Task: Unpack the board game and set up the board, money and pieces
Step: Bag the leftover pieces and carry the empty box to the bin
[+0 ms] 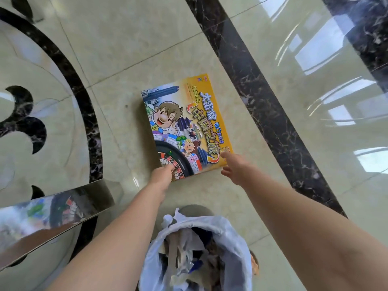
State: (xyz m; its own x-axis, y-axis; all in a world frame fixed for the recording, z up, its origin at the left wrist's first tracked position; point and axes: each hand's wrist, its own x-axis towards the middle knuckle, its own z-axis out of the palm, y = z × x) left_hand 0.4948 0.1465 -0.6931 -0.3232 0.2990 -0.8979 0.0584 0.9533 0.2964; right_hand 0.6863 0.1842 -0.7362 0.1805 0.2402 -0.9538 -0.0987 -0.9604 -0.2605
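bin point(195, 248) nearest, white liner, contents a jumble, btm cut off | table point(56, 206) left, shiny edge, mostly out of frame | L hand point(161, 175) on box near-left corner, grip hidden, can't tell | R hand point(235, 166) fingers spread at near-right corner, contact unclear | box point(186, 122) flat on floor point(130, 49), lid up
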